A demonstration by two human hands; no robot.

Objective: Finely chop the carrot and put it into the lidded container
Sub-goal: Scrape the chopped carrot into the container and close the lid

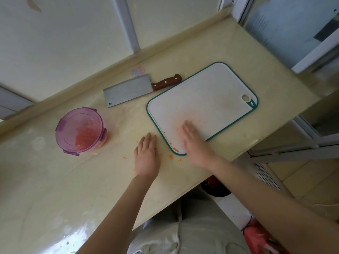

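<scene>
Head view: the person stands at a counter (55, 180), both arms reaching in.
Left hand (146, 156): palm down on the counter just left of the cutting board (211, 99), fingers straight and together, holding nothing.
Right hand (194, 142): flat on the board's near corner, fingers extended, empty; blurred, so finer detail is unclear.
Carrot (84, 137): chopped, mostly heaped inside the container (80, 131), which sits well left of the board with its purple lid on.
Stray bits (171, 157): a few on the counter between the hands and along the board's near rim.
Risk: a sweep would likely push these bits off the near edge; the lid must be reopened to add them.
Orientation: the container is round and upright, with no long axis; the pieces lie at random.
Cleaver (126, 89): lies beyond the board, handle pointing right.
</scene>
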